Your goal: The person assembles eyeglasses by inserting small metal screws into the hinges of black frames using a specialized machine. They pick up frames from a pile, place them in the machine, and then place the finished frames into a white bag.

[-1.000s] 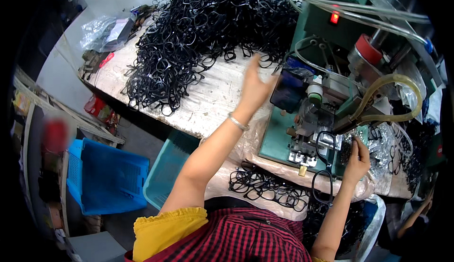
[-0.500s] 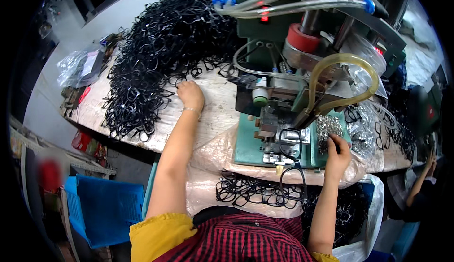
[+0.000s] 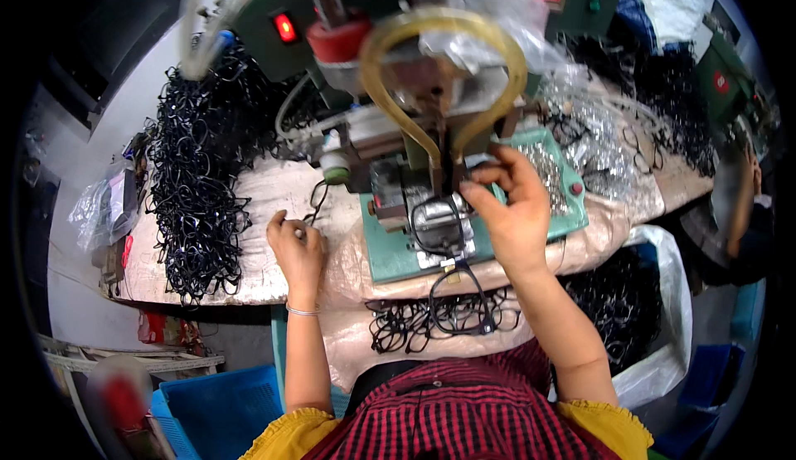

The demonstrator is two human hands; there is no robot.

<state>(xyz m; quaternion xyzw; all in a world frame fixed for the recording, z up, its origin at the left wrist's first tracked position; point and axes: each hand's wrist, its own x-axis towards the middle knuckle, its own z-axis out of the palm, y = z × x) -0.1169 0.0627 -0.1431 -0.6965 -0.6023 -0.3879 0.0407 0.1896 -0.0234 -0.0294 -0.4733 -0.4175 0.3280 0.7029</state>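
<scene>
Right hand (image 3: 512,211) pinching a black plastic eyeglass frame (image 3: 444,236) at the green press machine (image 3: 464,236); left hand (image 3: 296,248) fisted on the table, contents unclear. Next probably needs careful seating.

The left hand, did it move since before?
Yes. The left hand came back from the big heap of black eyeglass frames toward the person, and now rests closed on the table beside the green machine.

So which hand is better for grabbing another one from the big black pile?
Probably the left hand. It rests on the covered table right beside the heap of black eyeglass frames. The right hand is busy at the green machine, fingers at a frame there, and farther from the heap.
</scene>
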